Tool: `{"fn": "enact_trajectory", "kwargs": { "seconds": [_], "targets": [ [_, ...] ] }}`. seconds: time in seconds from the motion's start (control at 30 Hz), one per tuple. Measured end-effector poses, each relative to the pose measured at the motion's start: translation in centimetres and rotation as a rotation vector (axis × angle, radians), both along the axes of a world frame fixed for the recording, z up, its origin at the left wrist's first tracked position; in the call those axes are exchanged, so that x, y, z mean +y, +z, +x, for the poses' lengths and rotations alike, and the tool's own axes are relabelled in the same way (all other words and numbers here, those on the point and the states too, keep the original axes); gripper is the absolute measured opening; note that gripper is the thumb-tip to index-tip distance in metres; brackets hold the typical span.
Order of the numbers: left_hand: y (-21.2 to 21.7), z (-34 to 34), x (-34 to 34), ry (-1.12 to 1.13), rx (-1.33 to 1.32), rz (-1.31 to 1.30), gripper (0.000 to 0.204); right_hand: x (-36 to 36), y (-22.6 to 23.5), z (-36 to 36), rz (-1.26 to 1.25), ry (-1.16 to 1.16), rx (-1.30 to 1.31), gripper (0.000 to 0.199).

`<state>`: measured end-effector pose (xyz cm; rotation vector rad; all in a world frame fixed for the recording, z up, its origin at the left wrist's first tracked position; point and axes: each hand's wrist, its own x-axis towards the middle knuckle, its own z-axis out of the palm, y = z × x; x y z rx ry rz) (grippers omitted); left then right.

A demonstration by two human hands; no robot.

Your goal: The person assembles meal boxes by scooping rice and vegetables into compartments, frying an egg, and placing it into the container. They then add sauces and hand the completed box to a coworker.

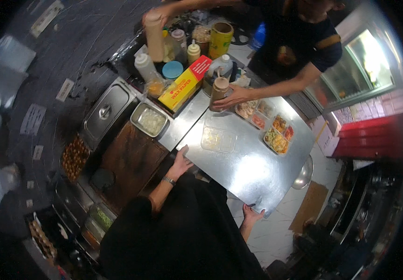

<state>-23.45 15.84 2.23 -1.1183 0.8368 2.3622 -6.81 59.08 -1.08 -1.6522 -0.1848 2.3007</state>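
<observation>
My left hand [181, 163] rests at the near left edge of the shiny metal table [248, 172], fingers apart, holding nothing I can see. By the table's near right corner, my right hand [253, 213] touches the edge with its fingers spread. A small dark bit shows beside it, too small to name. On the tabletop lie a clear plastic lid or tray [219, 140] and two divided trays of food, one [279, 135] with a mixed colourful filling, the other [253, 112] partly behind a co-worker's arm.
Across the table, a co-worker [295, 51] grips a brown sauce bottle [219, 94] and a tall tan bottle [154, 39]. Left of them are a wax paper box [183, 86], a steel pan of chopped white food [149, 120], a lidded pan [108, 109] and a brown board [131, 156].
</observation>
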Motion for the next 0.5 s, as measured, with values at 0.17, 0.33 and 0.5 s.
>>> {"fn": "enact_trajectory", "kwargs": {
  "seconds": [0.17, 0.33, 0.5],
  "targets": [
    [-0.1, 1.5, 1.0, 0.094, -0.023, -0.084, 0.083, 1.6, 2.8, -0.7, -0.02, 0.116, -0.246, 0.106],
    [0.7, 2.9, 2.6, 0.249, 0.003, -0.215, 0.074, 2.8, 4.4, -2.7, 0.258, 0.334, -0.112, 0.086],
    [1.9, 2.6, 4.9, 0.027, 0.233, -0.521, 0.076, 4.7, 6.0, -8.1, 0.344, 0.727, 0.139, 0.062]
  ]
}}
